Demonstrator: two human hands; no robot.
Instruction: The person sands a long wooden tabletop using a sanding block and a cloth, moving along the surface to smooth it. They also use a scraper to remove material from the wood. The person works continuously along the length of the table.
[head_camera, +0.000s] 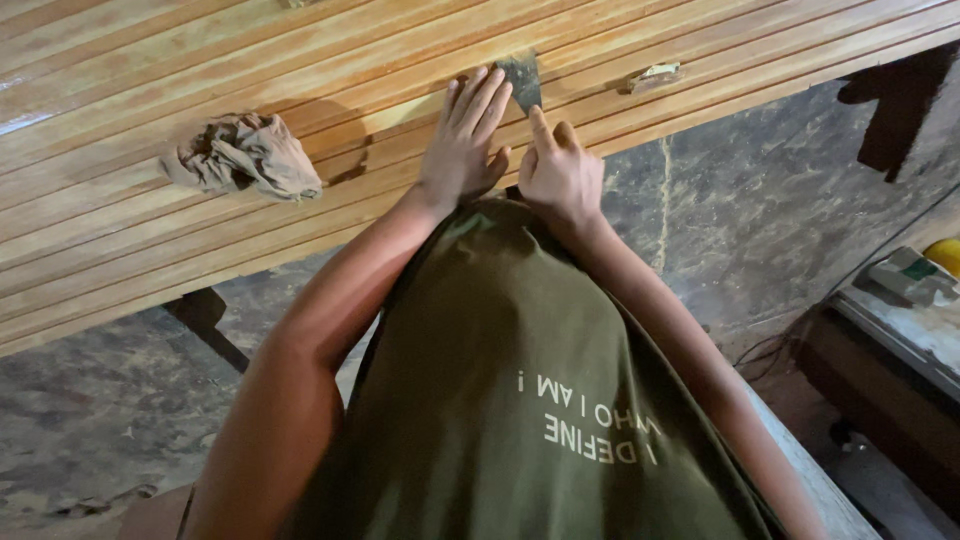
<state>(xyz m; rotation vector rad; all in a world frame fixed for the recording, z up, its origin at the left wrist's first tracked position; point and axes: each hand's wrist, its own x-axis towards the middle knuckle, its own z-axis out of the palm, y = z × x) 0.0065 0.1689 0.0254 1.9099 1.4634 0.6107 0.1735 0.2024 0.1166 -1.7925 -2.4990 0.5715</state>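
Here your right hand (558, 178) grips the scraper (521, 80), forefinger along its handle, blade pointing away from you across the grooved wooden panel (150, 70). Your left hand (466, 135) lies flat and open just beside it, fingertips level with the blade.

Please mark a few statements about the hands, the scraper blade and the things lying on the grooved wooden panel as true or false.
1. The right hand holds a flat metal scraper against the wooden panel. True.
2. The left hand grips the crumpled cloth. False: it lies flat on the panel beside the scraper; the cloth sits apart, further left.
3. A small putty-smeared object lies on the panel right of the scraper. True.
4. The panel rests flat on the floor. False: it is raised, with floor visible below its edge.
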